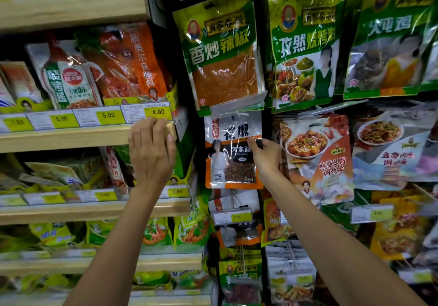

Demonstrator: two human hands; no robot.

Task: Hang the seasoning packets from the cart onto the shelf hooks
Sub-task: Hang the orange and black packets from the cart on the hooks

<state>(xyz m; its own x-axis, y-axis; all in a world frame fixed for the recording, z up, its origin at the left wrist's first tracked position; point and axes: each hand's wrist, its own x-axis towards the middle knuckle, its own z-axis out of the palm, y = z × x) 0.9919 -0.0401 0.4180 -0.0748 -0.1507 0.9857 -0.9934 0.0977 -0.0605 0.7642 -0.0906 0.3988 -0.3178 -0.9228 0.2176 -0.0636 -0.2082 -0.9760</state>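
Focus: peppercorn packet [231,154], white and orange with a clear window, at the middle of the view, flat against the hook rack.
Top edge: tucked under a clear tag flap [237,103]; whether its hole sits on a hook cannot be told.
Writing on it: large black 花椒.
Right hand [265,156]: pinches the packet's right edge, thumb on the front and fingers behind, likely to steer and level it on the hook.
Left hand [151,149]: at nine o'clock of the packet, lies relaxed on the wooden shelf edge [71,137], holding nothing, probably to steady the reach.
Twelve o'clock: green chilli packet [220,54], reading 香炒辣椒, hangs directly above.
Three o'clock: tofu sauce packet [317,158], reading 麻婆豆腐, just beside the right hand.
Six o'clock: yellow price tag [237,216] reading 6.00, with more white and orange packets behind it, so this column seems the right place.
Shelf labels [157,112]: yellow, just above the left hand, reading 5.00, 5.00 and 4.00.
Cart: not in view.
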